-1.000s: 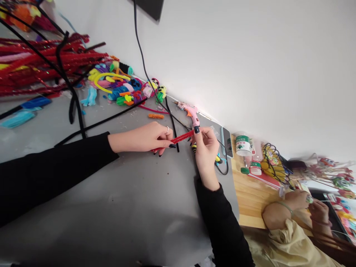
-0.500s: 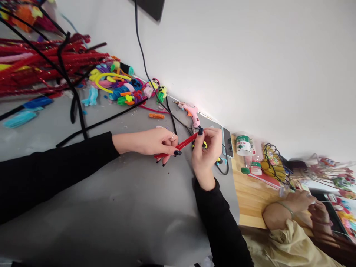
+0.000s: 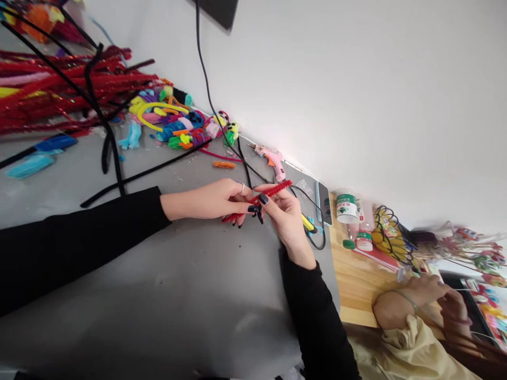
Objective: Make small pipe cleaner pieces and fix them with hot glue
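Note:
A short red pipe cleaner (image 3: pixel 280 188) runs at a slant between my two hands, above the grey mat (image 3: pixel 174 295). My left hand (image 3: pixel 214 199) pinches its lower part between thumb and fingers. Close beside it, my right hand (image 3: pixel 285 214) grips the pipe cleaner nearer the middle, thumb on top, and the fuzzy upper end sticks out past the fingers. Behind the hands lies a pink glue gun (image 3: pixel 275 162). A yellow-handled tool (image 3: pixel 308 224) shows partly to the right of my right hand.
Red pipe cleaners (image 3: pixel 75 89) and colourful pipe-cleaner pieces (image 3: pixel 178 124) lie at the left and back. A black cable (image 3: pixel 204 68) crosses the mat. A phone (image 3: pixel 324 203) and plastic bottles (image 3: pixel 350 214) stand right. Another person's hands (image 3: pixel 428 298) are at the far right.
My right hand has slid down the pipe cleaner towards my left hand, leaving its upper end free. My left hand has hardly moved.

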Available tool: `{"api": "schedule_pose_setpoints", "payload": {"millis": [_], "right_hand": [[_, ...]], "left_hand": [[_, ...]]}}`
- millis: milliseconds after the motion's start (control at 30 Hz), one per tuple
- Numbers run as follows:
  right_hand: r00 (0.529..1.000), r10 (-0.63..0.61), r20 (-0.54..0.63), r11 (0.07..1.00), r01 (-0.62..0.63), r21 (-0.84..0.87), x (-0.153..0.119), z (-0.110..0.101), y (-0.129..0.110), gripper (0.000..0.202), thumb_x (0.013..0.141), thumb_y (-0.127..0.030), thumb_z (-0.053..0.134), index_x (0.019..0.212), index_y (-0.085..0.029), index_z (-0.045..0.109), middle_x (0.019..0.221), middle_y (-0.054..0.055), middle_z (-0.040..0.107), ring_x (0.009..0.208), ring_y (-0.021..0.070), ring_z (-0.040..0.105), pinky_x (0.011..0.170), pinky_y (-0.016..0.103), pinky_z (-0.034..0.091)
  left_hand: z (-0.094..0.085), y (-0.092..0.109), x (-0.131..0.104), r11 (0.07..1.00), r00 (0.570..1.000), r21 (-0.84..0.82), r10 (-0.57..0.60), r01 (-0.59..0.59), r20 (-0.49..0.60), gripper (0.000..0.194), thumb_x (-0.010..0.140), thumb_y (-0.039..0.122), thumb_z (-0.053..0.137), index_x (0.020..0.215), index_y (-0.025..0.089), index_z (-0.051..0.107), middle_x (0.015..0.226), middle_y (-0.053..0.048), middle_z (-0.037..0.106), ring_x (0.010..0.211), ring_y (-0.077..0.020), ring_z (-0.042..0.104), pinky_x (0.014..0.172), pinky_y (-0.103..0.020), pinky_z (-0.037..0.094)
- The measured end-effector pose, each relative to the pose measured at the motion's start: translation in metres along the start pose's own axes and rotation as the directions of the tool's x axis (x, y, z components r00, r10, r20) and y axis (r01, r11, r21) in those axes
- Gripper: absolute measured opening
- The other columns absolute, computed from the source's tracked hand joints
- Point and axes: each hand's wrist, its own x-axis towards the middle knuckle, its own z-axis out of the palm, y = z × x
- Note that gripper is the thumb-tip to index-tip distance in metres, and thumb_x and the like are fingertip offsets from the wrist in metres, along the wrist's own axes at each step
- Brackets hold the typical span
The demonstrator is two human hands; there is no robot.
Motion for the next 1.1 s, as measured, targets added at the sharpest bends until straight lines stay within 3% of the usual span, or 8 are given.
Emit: {"api": "schedule_pose_setpoints", "payload": {"millis": [133,333,500,767,1100], "right_hand": [[0.999,0.034,-0.027,0.997,-0.032,0.073,0.004,-0.003,0.002,0.038,0.080,-0.056,0.086,0.090,-0.022,0.072,0.073,-0.001,0.070,0.060,0.0131,0.064,0.056,0.028,0.057],[0.994,0.009,-0.111,0.996,0.001,0.092,0.006,-0.002,0.002,0.035,0.080,-0.052,0.087,0.085,-0.021,0.070,0.065,-0.004,0.067,0.056,0.0116,0.062,0.054,0.026,0.057],[0.991,-0.063,-0.122,0.998,0.060,-0.027,0.004,0.001,0.000,0.031,0.083,-0.048,0.085,0.086,-0.021,0.069,0.067,-0.003,0.068,0.057,0.0113,0.064,0.054,0.025,0.056],[0.985,-0.109,-0.135,0.989,0.093,-0.115,0.001,0.006,-0.001,0.029,0.087,-0.049,0.080,0.086,-0.023,0.068,0.069,-0.003,0.068,0.059,0.0125,0.066,0.054,0.026,0.056],[0.973,-0.185,-0.139,0.960,0.149,-0.237,0.000,0.011,0.000,0.022,0.091,-0.043,0.076,0.085,-0.024,0.067,0.074,-0.003,0.068,0.061,0.0122,0.066,0.058,0.027,0.054]], "left_hand": [[-0.002,0.003,-0.002,0.995,0.999,0.097,0.028,-0.025,-0.036,0.025,0.096,0.036,0.054,0.095,0.017,0.071,0.069,-0.001,0.067,0.055,-0.0123,0.054,0.053,-0.022,0.039],[0.000,0.002,-0.002,0.974,0.991,0.216,0.087,-0.063,-0.104,0.031,0.099,0.036,0.046,0.091,0.016,0.069,0.067,0.000,0.064,0.053,-0.0115,0.050,0.053,-0.022,0.036],[0.000,0.004,-0.002,0.973,0.988,0.221,0.096,-0.067,-0.125,0.029,0.099,0.034,0.048,0.099,0.017,0.070,0.074,0.000,0.071,0.054,-0.0108,0.052,0.054,-0.021,0.036],[0.000,0.002,-0.003,0.992,0.994,0.119,0.046,-0.034,-0.100,0.024,0.095,0.035,0.054,0.092,0.017,0.069,0.076,-0.001,0.074,0.047,-0.0094,0.055,0.051,-0.021,0.043],[-0.001,0.005,-0.003,0.989,0.994,0.151,0.010,0.008,-0.113,0.026,0.092,0.031,0.054,0.074,0.017,0.067,0.061,0.001,0.068,0.045,-0.0095,0.055,0.050,-0.020,0.042]]}}
